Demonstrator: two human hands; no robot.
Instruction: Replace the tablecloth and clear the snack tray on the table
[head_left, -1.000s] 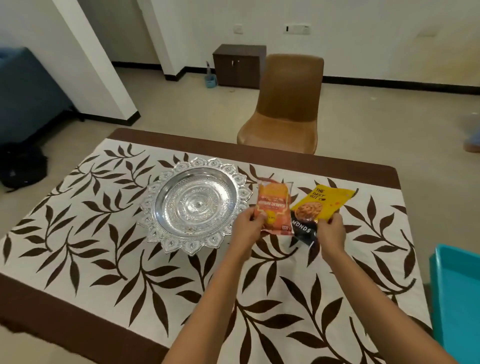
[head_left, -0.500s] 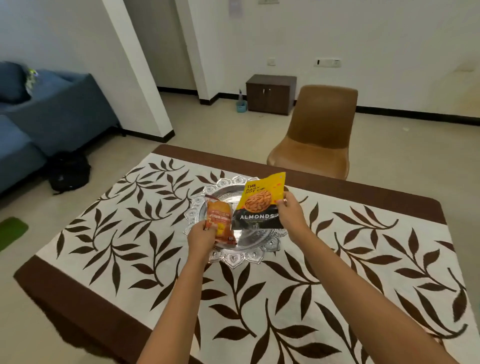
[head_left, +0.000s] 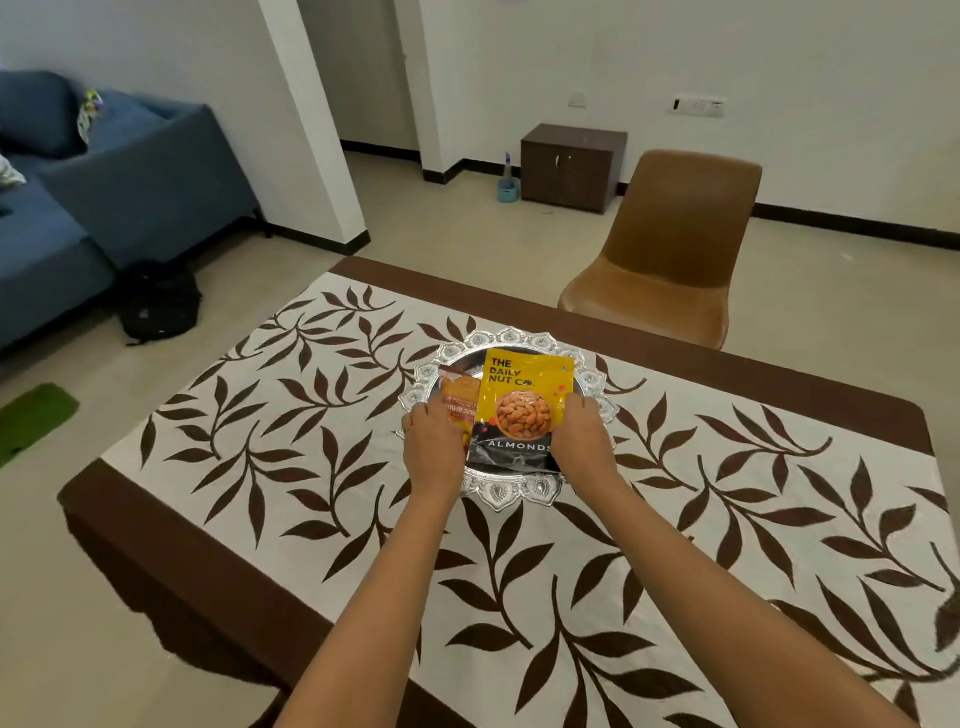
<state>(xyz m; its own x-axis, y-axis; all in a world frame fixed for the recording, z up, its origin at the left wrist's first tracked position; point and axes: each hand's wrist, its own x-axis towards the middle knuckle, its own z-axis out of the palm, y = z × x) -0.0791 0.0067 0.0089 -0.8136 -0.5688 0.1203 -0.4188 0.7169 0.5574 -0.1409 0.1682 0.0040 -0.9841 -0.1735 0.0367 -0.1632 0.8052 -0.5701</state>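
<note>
A round silver tray (head_left: 524, 491) with a scalloped rim sits on a white tablecloth (head_left: 291, 436) printed with brown leaves and edged in brown. A yellow and black almond packet (head_left: 519, 402) lies flat in the tray, overlapping an orange snack packet (head_left: 457, 397) to its left. My left hand (head_left: 434, 447) grips the orange packet's near edge. My right hand (head_left: 584, 441) holds the almond packet's right side. Both hands rest over the tray's near half.
A brown chair (head_left: 670, 254) stands at the table's far side. A dark cabinet (head_left: 571, 166) and a small blue bucket (head_left: 508, 188) stand by the far wall. A blue sofa (head_left: 78, 192), a black bag (head_left: 156, 304) and a green mat (head_left: 31, 421) are at left.
Both hands have lowered the two packets from above the tray onto it, the almond packet now lying flat. The view has shifted right, so the tray sits more central.
</note>
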